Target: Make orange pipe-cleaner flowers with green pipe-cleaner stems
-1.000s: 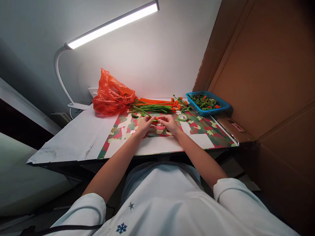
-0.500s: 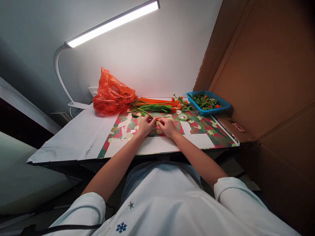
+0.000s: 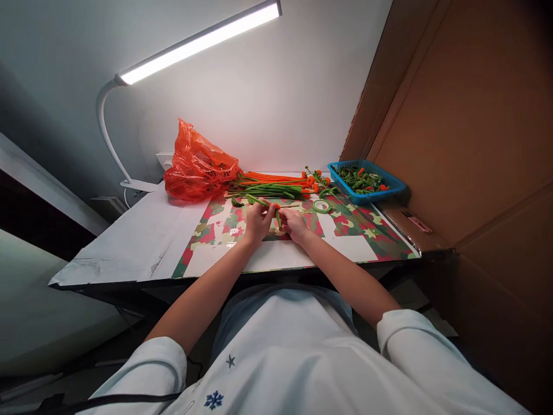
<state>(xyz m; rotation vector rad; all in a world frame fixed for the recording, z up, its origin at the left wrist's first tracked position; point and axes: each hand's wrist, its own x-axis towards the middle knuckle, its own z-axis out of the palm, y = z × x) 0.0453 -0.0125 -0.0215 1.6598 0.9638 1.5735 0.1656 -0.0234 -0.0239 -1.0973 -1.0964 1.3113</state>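
Note:
Near the middle of the table, my left hand (image 3: 258, 222) is closed on an orange flower (image 3: 276, 206) with a green stem that points up and left from the fingers. My right hand (image 3: 294, 223) meets it from the right, its fingers pinched on a short green strip (image 3: 279, 219) that hangs below the flower head. Whether the strip is tape or leaf I cannot tell. Just behind the hands lies a bundle of green stems (image 3: 276, 190) with orange flower heads at their right end. A roll of green tape (image 3: 321, 206) lies flat to the right.
An orange plastic bag (image 3: 199, 173) stands at the back left. At the back right, a blue basket (image 3: 367, 199) holds leaves and orange blooms. A lit lamp (image 3: 199, 43) arches above the table. Cardboard (image 3: 466, 127) walls the right side.
The fingers of my left hand have risen and turned slightly round the flower. My right hand has shifted a little right, and the green strip now shows longer between the hands.

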